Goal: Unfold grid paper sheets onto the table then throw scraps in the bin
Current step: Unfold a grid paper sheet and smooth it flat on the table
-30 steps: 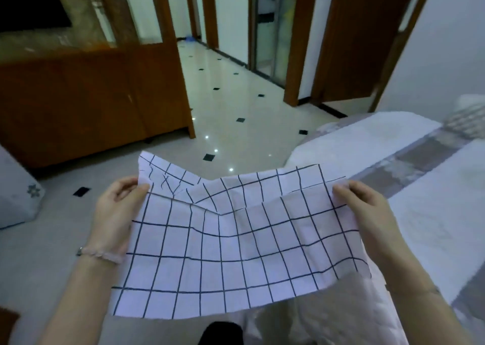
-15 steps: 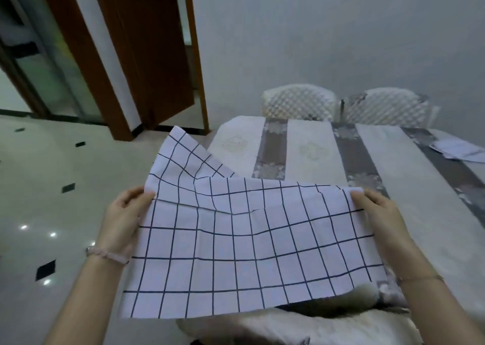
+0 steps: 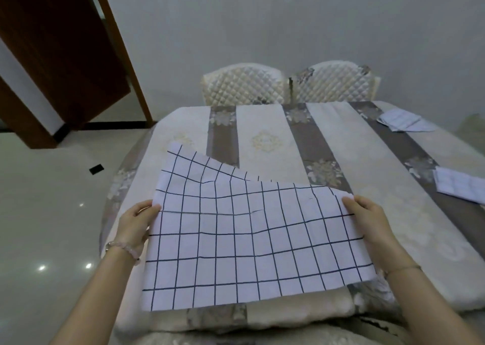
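Observation:
A large white grid paper sheet (image 3: 244,239) with dark lines is held spread out over the near end of the table (image 3: 367,213). My left hand (image 3: 137,225) pinches its left edge and my right hand (image 3: 367,221) pinches its right edge. The far left corner of the sheet sticks up, and creases run across it. Two other folded grid papers lie on the table: one (image 3: 456,186) at the right edge and one (image 3: 405,120) at the far right. No bin is in view.
The table carries a cream cloth with grey-brown floral stripes. Two quilted chair backs (image 3: 288,82) stand at its far side against the wall. A brown door (image 3: 60,56) and glossy tiled floor (image 3: 47,200) lie to the left. A padded seat is just below me.
My view has swung from the floor and doorway round to the table. The sheet, still held by both hands, has come over the table's near end and lies flatter.

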The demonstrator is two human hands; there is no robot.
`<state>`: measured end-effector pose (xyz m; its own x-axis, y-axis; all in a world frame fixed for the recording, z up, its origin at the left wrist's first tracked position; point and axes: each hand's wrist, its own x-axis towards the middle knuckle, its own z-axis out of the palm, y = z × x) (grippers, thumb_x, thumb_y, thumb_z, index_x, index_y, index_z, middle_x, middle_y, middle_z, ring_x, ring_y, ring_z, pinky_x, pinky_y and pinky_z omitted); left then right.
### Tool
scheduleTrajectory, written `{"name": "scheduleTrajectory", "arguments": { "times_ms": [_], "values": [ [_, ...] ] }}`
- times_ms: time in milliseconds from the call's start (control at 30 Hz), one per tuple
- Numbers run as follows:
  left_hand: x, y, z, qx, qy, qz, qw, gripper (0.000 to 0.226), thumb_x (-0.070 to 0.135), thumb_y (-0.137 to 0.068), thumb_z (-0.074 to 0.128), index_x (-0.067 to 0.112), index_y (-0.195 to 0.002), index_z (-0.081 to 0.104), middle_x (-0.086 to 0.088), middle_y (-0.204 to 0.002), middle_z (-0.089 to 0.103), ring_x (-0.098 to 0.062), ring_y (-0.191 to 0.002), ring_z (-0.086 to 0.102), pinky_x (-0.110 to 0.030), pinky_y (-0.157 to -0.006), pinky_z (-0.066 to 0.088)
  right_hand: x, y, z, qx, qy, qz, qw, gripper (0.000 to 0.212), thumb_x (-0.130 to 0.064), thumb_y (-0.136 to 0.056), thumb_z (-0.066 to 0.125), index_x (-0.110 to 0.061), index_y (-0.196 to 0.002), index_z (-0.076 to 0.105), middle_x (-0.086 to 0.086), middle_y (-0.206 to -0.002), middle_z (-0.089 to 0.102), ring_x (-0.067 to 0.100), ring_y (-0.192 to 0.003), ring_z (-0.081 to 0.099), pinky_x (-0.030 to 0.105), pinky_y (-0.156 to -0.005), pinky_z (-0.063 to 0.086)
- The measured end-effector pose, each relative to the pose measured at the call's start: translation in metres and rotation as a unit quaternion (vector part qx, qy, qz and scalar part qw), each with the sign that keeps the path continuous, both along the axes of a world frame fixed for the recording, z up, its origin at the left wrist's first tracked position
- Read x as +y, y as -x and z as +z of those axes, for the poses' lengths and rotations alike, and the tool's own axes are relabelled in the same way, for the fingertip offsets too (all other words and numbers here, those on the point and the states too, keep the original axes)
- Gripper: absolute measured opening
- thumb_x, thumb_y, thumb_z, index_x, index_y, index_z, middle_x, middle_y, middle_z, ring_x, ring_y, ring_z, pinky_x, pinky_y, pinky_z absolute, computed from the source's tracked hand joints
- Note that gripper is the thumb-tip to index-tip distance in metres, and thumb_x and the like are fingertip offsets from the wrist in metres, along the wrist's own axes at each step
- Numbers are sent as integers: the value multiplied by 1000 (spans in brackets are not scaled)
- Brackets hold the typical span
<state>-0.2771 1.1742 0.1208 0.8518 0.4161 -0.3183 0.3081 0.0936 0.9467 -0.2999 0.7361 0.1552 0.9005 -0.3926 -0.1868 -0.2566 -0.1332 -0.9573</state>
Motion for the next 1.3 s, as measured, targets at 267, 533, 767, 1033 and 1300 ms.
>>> {"name": "scheduleTrajectory", "arguments": {
  "times_ms": [267,533,767,1033,1300],
  "values": [
    [-4,-23,-51,126,-36,10,991,22,11,-85,65,11,-106,60,-2,-77,58,-14,-65,51,-20,-55,47,-2,-44,-70,89,15,4,996,28,-12,-91,58,12,-106,64,27,-116,64,37,-112,58,42,-96,44],
    [4,-13,-65,180,-104,-76,975,40,27,-85,65,14,-121,54,-10,-118,58,-25,-102,54,-34,-90,42,-8,-35,-103,179,35,31,983,25,-14,-90,60,1,-110,60,15,-103,62,25,-94,56,33,-81,43],
    [14,32,-72,209,-163,-141,954,41,6,-83,66,9,-120,50,-11,-89,59,-22,-84,55,-25,-76,42,-17,9,-105,224,92,33,970,35,0,-86,60,3,-121,54,12,-91,62,13,-69,56,27,-60,44],
    [3,55,-75,194,-251,-101,943,37,6,-83,64,8,-117,51,-7,-80,59,-22,-79,54,-31,-75,39,-10,31,-98,183,110,10,977,35,-2,-87,61,3,-120,55,15,-95,62,26,-82,58,33,-76,45],
    [-15,65,-71,185,-465,-116,858,49,9,-82,55,14,-129,42,-14,-107,60,-34,-93,55,-38,-67,44,-6,36,-105,150,194,24,969,40,-9,-87,62,-1,-125,51,9,-91,60,24,-83,55,31,-70,42]
  ]
}}
